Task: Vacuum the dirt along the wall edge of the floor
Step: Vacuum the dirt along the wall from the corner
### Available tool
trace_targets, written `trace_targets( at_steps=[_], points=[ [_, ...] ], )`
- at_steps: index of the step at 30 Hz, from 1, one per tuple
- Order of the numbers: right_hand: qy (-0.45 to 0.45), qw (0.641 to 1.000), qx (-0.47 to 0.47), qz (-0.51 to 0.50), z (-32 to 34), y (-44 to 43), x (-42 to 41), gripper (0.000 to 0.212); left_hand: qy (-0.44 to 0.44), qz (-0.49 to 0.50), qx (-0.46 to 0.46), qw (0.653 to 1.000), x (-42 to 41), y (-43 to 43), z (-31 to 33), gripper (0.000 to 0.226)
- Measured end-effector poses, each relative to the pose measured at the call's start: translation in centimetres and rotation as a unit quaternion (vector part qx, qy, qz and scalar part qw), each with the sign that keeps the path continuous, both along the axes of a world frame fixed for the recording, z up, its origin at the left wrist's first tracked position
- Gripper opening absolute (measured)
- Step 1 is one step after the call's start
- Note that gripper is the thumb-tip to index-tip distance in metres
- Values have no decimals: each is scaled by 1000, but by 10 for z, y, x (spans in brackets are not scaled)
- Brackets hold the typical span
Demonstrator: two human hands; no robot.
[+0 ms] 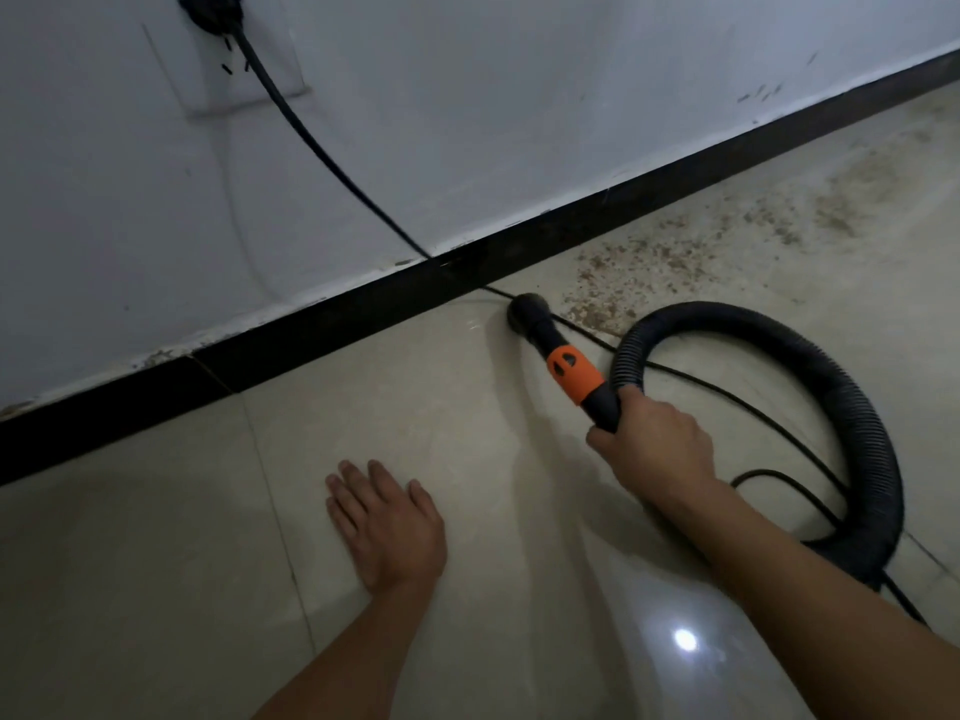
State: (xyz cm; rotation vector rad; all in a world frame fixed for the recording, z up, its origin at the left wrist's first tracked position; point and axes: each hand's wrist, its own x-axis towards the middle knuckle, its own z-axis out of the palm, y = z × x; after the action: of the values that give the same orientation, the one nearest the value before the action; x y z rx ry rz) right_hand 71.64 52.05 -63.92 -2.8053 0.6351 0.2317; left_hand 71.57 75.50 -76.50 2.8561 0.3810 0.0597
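**A:** Where's the dirt, then?

**B:** Brown specks on the floor (415, 418), close to the black skirting (332, 324). They start at two o'clock of the nozzle (525, 313) and trail along the wall (493, 106) toward the two o'clock corner. I count one dense patch of dirt (644, 267) near the nozzle and one paler smear (841, 205) further on.

**A:** And the hands?

**B:** Two. The right hand (654, 449) has its grip clamped round the black wand (605, 407), fingers curled about it just behind the orange collar (571, 374). That puts the one round nozzle mouth-down on the tile, near the skirting. Holding so low looks meant to steer the head along the edge. The left hand (387, 522) lies flat on the floor at seven o'clock of the nozzle, grip apart, fingers straight, holding nothing. I'd judge it props the person's weight while they lean in.

**A:** Why the loop in the hose?

**B:** The one ribbed hose (857, 423) arcs from the wand round to five o'clock, slack enough, I think, to let the nozzle travel. One power cord (311, 142) drops from the single wall socket (210, 15) at eleven o'clock, crosses the skirting, passes right beside the nozzle and runs on under the hose loop.

**A:** Trouble?

**B:** Possibly. The cord lies across the path, so the nozzle may snag it. The tile toward eight o'clock shows no specks, so the dirty stretch all lies ahead.
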Motion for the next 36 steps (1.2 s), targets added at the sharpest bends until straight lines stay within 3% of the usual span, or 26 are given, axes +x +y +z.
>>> trace_targets(
  at_steps=[8,14,23,27,36],
  points=[
    [-8,999,-9,-41,-16,-12,5,29,4,-8,15,1000,2,1,-4,64],
    [-22,999,10,45,-23,4,36,28,11,-5,16,1000,2,1,-5,64],
    [4,1000,-15,-7,-13,-6,42,31,21,-13,10,1000,2,2,-2,64],
    [41,999,22,-29,9,-18,7,29,20,-12,0,1000,2,2,-2,65],
    [42,999,-2,-35,31,-25,-138,27,-2,-12,-26,1000,-4,2,3,67]
  ],
)
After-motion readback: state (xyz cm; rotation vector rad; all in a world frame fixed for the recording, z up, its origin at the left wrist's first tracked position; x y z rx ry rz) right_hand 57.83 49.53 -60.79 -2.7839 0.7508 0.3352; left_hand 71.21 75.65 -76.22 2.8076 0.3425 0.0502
